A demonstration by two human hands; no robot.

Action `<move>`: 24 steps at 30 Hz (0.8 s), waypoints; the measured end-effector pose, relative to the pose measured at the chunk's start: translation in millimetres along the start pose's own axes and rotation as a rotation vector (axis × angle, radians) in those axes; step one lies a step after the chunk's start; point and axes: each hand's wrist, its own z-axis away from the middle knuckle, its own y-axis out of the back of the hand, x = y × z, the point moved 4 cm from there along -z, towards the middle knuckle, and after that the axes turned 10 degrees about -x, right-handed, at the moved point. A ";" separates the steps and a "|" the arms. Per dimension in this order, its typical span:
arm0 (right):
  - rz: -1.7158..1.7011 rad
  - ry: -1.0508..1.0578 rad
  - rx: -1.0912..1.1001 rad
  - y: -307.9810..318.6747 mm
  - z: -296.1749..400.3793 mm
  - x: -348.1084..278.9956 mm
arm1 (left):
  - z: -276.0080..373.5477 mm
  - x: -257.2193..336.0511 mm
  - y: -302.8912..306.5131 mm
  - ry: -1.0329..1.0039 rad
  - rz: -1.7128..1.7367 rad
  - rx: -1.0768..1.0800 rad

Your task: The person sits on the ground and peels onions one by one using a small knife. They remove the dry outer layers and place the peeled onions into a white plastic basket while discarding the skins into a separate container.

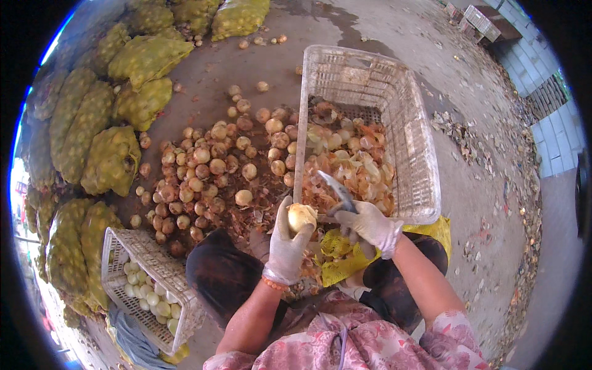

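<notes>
In my gloved left hand (287, 252) I grip an onion (301, 218) that still wears pale yellow skin. My gloved right hand (365, 224) is closed around the handle of a knife (340, 190); its blade points up and to the left, apart from the onion. Both hands are over the near edge of a white plastic crate (367, 69), in which loose onion skins (356, 171) lie. On the ground to the left spreads a heap of unpeeled onions (199, 171).
At lower left a second plastic crate (143, 243) holds peeled onions (150, 298), beside a blue-grey cloth (136, 340). Full yellow mesh sacks (111, 159) are stacked along the left. A yellow net bag (342, 259) lies between my knees. Dry skins litter the concrete at right.
</notes>
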 end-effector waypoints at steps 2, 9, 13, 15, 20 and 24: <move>0.226 0.303 0.158 -7.1 -8.7 -9.1 | -3.4 0.0 -7.7 -0.029 -0.110 -0.073; 0.355 0.202 0.264 -3.7 -26.2 -11.2 | -8.9 -8.6 -8.3 -0.007 0.037 -0.116; 0.312 0.185 0.308 -3.3 -30.5 -1.7 | -4.0 6.8 8.6 -0.079 -0.600 -0.077; 0.255 0.201 0.313 -10.9 -31.1 0.0 | 1.8 7.1 9.3 -0.121 -0.679 -0.030; 0.379 0.267 0.365 -31.4 -28.9 -10.0 | 7.6 9.0 -0.4 -0.137 -0.823 -0.004; 0.290 0.285 0.333 -35.6 -38.0 -7.5 | -6.9 8.8 -0.1 -0.076 -0.905 0.029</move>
